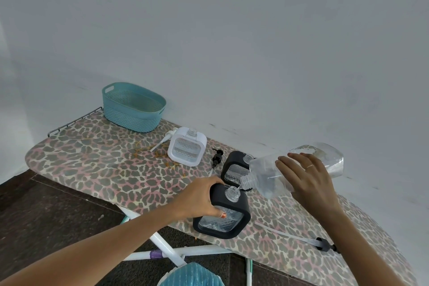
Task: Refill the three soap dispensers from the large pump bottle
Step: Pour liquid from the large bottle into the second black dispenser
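**Large pump bottle (262, 172) tipped over near black dispenser (228, 218)**

Held tilted above the leopard-print ironing board (92, 158), barrel wrapped by the right hand (306, 176), neck just over the dispenser's open mouth. Dispenser clasped at its top corner by the left hand (199, 197), thumb on the window. Probably light now, little clear liquid left; thin, yielding walls, likely soap-slick, so best gripped mid-barrel. Clear liquid low in the near dispenser; some also showing in the second black dispenser (234, 169) and white dispenser (186, 148), both uncapped. Nothing visible in the teal basket (132, 109).
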`<move>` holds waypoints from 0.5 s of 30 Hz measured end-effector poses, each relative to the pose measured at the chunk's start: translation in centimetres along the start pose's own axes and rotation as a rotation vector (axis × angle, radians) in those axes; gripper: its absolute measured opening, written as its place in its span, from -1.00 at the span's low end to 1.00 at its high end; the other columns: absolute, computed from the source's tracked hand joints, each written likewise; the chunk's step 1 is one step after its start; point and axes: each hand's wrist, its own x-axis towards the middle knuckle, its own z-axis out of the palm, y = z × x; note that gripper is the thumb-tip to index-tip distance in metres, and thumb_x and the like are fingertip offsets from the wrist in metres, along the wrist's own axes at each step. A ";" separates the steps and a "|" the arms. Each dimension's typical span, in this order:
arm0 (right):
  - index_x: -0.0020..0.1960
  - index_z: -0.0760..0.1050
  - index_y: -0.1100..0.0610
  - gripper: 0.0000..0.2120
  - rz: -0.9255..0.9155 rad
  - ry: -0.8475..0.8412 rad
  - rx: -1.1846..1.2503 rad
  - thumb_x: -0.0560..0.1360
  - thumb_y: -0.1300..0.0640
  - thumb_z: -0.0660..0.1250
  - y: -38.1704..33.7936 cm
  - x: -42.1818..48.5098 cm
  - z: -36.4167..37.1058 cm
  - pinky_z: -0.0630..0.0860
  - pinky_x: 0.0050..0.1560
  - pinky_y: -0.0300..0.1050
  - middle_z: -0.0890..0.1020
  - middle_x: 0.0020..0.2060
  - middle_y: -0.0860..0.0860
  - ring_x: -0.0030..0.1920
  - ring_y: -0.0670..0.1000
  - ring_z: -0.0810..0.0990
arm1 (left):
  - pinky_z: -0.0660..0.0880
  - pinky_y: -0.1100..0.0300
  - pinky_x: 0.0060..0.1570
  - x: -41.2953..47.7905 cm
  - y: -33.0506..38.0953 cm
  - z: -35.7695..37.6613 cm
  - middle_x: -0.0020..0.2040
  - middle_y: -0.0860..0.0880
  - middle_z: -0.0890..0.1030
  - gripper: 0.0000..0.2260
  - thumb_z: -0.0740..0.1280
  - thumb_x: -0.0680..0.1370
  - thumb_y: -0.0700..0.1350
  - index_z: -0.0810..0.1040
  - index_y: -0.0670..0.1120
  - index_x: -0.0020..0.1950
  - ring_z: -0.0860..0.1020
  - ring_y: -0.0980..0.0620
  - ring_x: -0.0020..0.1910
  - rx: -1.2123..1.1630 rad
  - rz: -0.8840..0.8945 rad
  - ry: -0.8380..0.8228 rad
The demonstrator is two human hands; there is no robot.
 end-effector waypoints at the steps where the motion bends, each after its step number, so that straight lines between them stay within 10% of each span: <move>1: 0.02 0.40 0.18 -0.45 -0.004 0.002 0.000 0.11 0.45 0.50 0.0 0.0 0.0 0.56 -0.08 0.04 0.68 -0.14 0.09 -0.12 0.16 0.67 | 0.37 0.58 -0.19 0.0 0.0 0.0 -0.09 0.16 0.53 -0.49 0.53 0.25 -0.14 0.47 -0.03 0.16 0.49 0.37 -0.19 0.000 0.001 0.001; 15: 0.03 0.42 0.18 -0.56 -0.033 0.040 -0.039 0.23 0.45 0.43 0.2 -0.5 0.2 0.55 -0.05 0.04 0.68 -0.11 0.08 -0.07 0.16 0.66 | 0.41 0.54 -0.15 0.2 0.2 0.1 -0.03 0.12 0.55 -0.47 0.53 0.26 -0.10 0.46 -0.02 0.18 0.53 0.20 -0.09 0.031 -0.009 0.016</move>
